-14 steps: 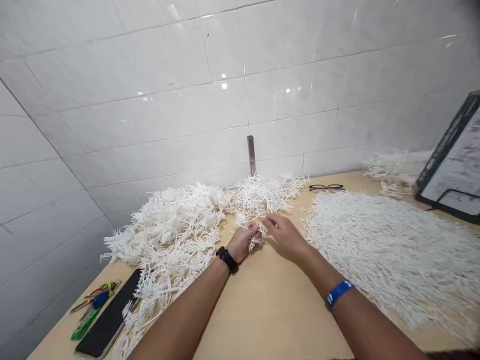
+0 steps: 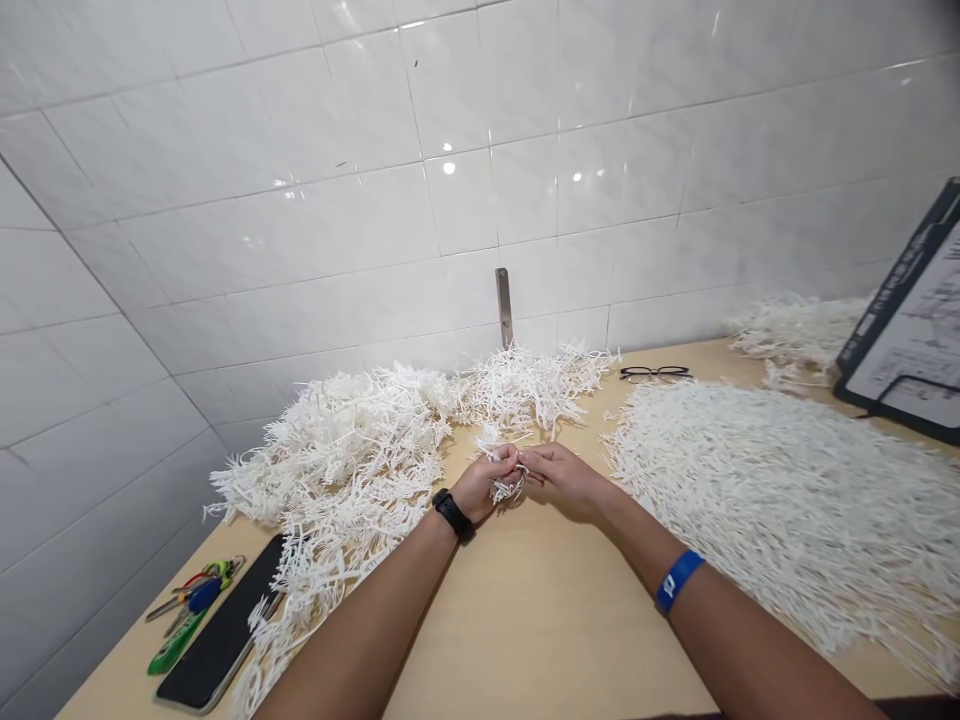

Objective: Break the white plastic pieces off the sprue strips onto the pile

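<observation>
Right now the left hand (image 2: pixel 491 482) is curling shut around a small white branched plastic piece (image 2: pixel 508 483), its fingers wrapping the upper part while a tuft of thin prongs is poking out below the fist. The right hand (image 2: pixel 564 470) is meeting it from the other side, fingertips pinching closed on the same piece where it is sticking out of the left fist. The piece is sitting between the two hands, just above the bare wooden table (image 2: pixel 525 620), in the gap between the piles. Its long axis is running roughly up and down in the picture, slightly tilted, with the loose prongs pointing down toward the person; how the hidden part is lying inside the fist I cannot tell.

As a judgement, the thin prongs are looking brittle and tangly: a sideways twist could be snapping one unevenly, and a loose pinch could be letting bits fall among the others.

Just left of the hands the tangled heap of branched pieces (image 2: pixel 352 450) is spreading toward a phone (image 2: pixel 217 640) and keys (image 2: pixel 187 605). To the right a flatter pile of straight white sticks (image 2: pixel 765 490) is lying, with eyeglasses (image 2: pixel 652 373) behind it and a clipboard (image 2: pixel 907 330) leaning at the far edge.
</observation>
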`<move>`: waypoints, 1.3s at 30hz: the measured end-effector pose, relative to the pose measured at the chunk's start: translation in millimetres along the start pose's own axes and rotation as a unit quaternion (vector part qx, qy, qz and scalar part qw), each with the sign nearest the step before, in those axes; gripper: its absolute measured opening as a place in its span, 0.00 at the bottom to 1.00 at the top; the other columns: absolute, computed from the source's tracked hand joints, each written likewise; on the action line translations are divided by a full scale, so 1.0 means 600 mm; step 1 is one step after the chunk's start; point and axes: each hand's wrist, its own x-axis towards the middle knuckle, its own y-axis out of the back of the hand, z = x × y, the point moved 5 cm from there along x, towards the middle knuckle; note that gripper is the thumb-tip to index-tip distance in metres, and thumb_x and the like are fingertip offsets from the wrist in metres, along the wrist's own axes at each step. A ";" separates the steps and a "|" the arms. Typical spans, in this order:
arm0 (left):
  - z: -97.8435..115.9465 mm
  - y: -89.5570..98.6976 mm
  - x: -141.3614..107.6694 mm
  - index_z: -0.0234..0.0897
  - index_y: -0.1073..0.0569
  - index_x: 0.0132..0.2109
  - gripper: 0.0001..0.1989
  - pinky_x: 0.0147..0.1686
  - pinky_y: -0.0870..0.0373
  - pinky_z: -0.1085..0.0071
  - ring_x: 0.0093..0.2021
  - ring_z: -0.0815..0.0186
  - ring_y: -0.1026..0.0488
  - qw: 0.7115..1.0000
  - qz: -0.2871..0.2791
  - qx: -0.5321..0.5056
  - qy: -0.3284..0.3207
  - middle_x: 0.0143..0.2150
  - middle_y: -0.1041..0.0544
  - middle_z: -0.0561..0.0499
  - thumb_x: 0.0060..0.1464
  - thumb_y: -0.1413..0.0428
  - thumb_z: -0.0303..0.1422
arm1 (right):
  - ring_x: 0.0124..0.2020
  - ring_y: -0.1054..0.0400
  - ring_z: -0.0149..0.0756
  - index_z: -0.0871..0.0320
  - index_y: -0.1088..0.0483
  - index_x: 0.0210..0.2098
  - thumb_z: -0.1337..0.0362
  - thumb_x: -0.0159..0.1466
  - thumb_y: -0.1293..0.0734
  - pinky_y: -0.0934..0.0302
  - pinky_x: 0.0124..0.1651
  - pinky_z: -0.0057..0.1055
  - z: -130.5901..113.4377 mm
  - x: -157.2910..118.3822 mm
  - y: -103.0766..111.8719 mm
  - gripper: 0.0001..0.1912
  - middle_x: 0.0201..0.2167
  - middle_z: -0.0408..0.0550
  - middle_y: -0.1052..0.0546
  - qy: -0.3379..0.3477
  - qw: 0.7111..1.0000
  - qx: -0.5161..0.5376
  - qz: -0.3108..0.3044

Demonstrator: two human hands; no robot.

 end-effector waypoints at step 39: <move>0.018 0.014 0.010 0.33 0.25 0.48 0.16 0.39 0.29 0.71 0.45 0.62 0.27 0.989 0.091 -0.091 -0.077 0.51 0.25 0.42 0.56 0.45 0.37 | 0.32 0.38 0.35 0.55 0.28 0.38 0.56 0.56 0.31 0.45 0.34 0.31 -0.031 -0.005 0.015 0.13 0.35 0.46 0.26 0.073 0.948 -0.276 0.141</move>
